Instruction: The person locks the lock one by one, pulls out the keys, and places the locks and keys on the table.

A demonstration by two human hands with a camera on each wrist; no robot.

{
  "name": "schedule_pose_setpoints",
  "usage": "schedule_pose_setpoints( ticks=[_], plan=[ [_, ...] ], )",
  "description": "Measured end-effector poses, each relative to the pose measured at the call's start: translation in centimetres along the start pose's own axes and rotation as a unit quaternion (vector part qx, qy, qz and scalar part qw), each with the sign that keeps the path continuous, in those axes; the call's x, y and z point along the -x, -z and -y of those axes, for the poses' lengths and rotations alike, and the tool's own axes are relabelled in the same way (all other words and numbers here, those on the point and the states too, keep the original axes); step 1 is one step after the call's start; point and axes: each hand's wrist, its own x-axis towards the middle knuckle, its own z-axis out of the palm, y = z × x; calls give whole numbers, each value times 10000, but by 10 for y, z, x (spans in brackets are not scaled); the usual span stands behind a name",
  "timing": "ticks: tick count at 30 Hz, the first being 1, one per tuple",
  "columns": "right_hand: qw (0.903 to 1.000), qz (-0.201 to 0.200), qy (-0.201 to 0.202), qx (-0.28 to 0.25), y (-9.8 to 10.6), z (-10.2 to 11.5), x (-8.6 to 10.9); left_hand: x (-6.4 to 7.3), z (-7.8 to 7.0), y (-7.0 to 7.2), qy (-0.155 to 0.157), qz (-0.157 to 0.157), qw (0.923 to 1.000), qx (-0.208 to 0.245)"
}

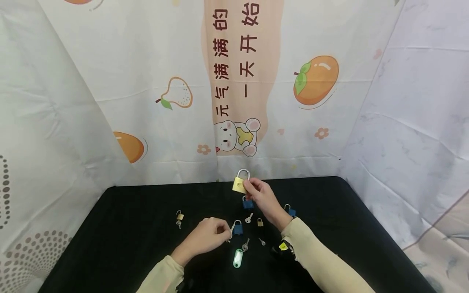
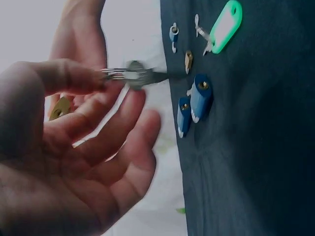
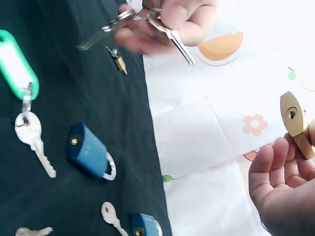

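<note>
My right hand holds up a brass padlock by its body, shackle upward, above the far part of the black table. In the right wrist view the keyhole shows in the end of its body. Lower and to the left, my left hand pinches a ring with keys between thumb and fingertips; the keys point outward, one blurred. Close beside these keys, in the head view, stands a blue padlock. A second blue padlock sits below the right hand's fingers.
A small brass padlock with keys lies at left. Around the middle are loose keys, a small brass padlock and a green key tag with a key. Another blue padlock lies past my right wrist. A printed curtain hangs behind.
</note>
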Motion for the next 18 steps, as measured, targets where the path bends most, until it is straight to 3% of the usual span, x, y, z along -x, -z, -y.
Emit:
schedule_pose_setpoints(
  ticks=[4, 8, 18],
  plan=[
    [10000, 68, -60, 28, -3, -7, 2, 4, 4, 1, 258, 318, 9991, -112],
    [9997, 188, -95, 144, -6, -13, 3, 8, 16, -5, 556, 413, 9964, -489],
    [9974, 609, -125, 359, -12, -22, 7, 5, 41, -9, 1082, -118, 9892, -986]
  ],
)
